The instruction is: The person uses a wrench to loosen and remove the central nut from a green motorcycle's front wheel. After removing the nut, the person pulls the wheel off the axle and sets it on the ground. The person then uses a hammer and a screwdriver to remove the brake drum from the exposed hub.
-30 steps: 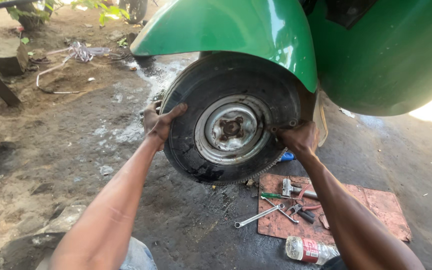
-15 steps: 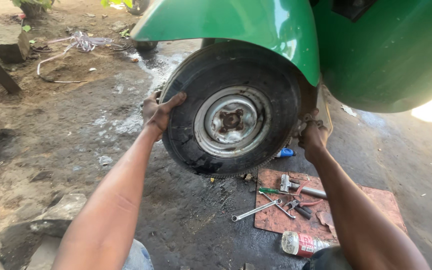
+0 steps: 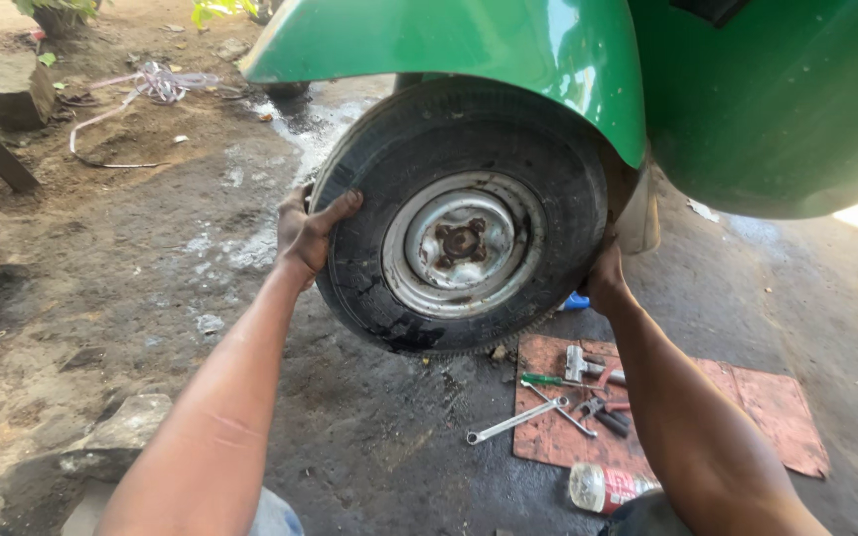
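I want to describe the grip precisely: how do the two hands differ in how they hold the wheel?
The left hand lies in plain view on the wheel's left edge, thumb across the tread; the right hand grips the lower right edge, mostly hidden behind the tyre. The left sits higher, the right lower, near the green fender. Both press on the tyre, bare.

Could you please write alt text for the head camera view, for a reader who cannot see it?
Two bare hands, left hand and right hand, grip opposite sides of a worn wheel under a green mudguard. Spanners lie on a red mat beside a bottle.
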